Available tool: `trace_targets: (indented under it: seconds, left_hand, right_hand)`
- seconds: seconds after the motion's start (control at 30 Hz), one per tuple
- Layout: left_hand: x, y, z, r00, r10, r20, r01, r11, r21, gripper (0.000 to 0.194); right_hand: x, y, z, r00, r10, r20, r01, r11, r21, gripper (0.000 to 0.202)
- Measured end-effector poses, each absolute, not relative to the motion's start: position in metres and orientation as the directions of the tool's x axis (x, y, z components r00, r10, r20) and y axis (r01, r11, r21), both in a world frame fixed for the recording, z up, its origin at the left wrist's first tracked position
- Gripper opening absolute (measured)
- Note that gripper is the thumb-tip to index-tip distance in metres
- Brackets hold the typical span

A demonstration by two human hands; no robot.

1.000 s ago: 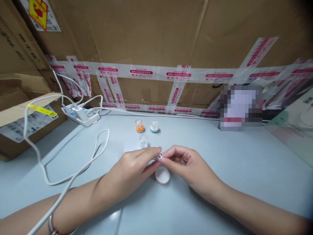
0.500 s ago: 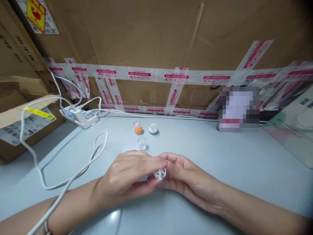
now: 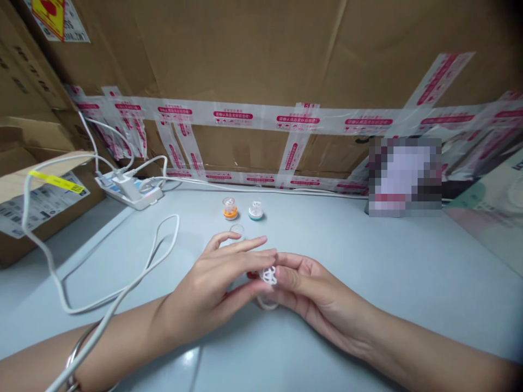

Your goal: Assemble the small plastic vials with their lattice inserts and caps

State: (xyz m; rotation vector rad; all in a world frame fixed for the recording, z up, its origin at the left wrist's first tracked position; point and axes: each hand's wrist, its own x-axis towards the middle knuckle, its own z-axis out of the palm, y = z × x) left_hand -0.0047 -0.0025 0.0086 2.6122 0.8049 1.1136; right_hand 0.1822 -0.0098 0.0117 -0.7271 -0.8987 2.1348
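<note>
From my end I see both hands together at mid-table, near side. Right hand (image 3: 314, 286) is closed on a small white openwork piece (image 3: 268, 275), thumb against its right edge. Left hand (image 3: 212, 280) has thumb and forefinger bracketing the same piece from the left, other fingers stretched out and spread; I can't tell whether it grips or only steadies. Piece sits between the two hands, openwork face toward me.

Under the hands I get a round rim (image 3: 268, 306) on the table (image 3: 408, 272), mostly hidden. Just beyond the left fingers, a clear cup (image 3: 237, 228), partly covered. Farther back, side by side but apart: orange container (image 3: 230, 212) left, white-and-teal container (image 3: 256, 211) right, both upright.

Left wrist wears a bracelet (image 3: 73, 356); a white cable (image 3: 93, 338) crosses that forearm and loops on the left. Far left: power strip (image 3: 141, 202) with plugs in, beside an open cardboard box (image 3: 77, 204). Far side: big taped carton (image 3: 224, 54). Far right: pixelated object (image 3: 402, 179), then a printed box (image 3: 490, 218).
</note>
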Motion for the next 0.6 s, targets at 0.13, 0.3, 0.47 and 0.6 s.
trace_targets:
  seconds: [0.13, 0.3, 0.47, 0.6]
  left_hand:
    - [-0.0027, -0.0035, 0.0097, 0.526, 0.527, 0.667, 0.363, -0.849, 0.384, 0.029]
    - [0.0000, -0.0062, 0.0123, 0.484, 0.527, 0.699, 0.358, -0.848, 0.391, 0.031]
    - [0.0018, -0.0081, 0.0142, 0.469, 0.536, 0.702, 0.372, -0.841, 0.393, 0.028]
    - [0.0021, -0.0080, 0.0144, 0.471, 0.521, 0.712, 0.362, -0.850, 0.383, 0.023]
  right_hand:
    - [0.1832, -0.0094, 0.0083, -0.583, 0.777, -0.238, -0.388, -0.524, -0.759, 0.014]
    - [0.1834, -0.0096, 0.0075, -0.577, 0.775, -0.256, -0.380, -0.532, -0.756, 0.016]
    - [0.1838, -0.0101, 0.0064, -0.567, 0.779, -0.269, -0.380, -0.536, -0.753, 0.016]
    - [0.1848, -0.0106, 0.0055, -0.561, 0.776, -0.287, -0.362, -0.542, -0.759, 0.018]
